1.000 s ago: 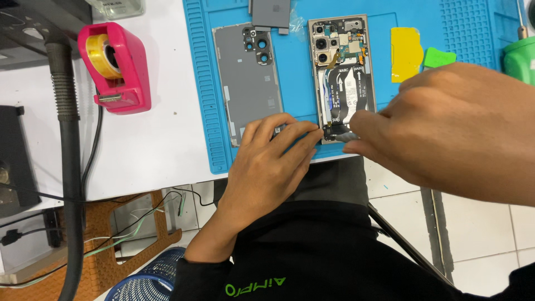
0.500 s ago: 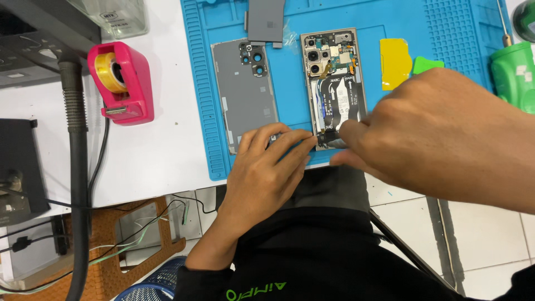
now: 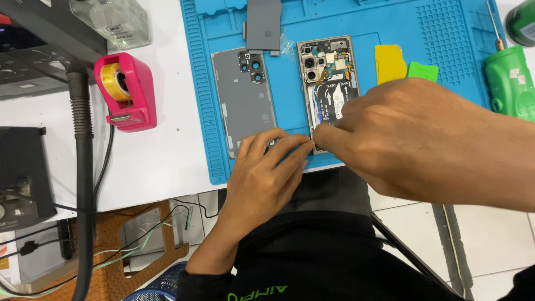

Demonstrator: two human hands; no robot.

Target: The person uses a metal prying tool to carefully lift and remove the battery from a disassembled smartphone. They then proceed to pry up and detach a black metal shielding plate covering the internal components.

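Blue mat (image 3: 390, 28) edge, both hands on opened phone (image 3: 329, 78)

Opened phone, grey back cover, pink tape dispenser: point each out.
opened phone (image 3: 326, 67), head view, on its exposed camera and board end.
grey back cover (image 3: 245, 106), head view, on its plain middle.
pink tape dispenser (image 3: 136, 95), head view, on its side wall.

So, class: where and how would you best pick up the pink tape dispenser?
Grip the tape dispenser across its two flat pink sides, coming from above. It stands upright on the white table, the roll fills its upper part, and nothing crowds either side.
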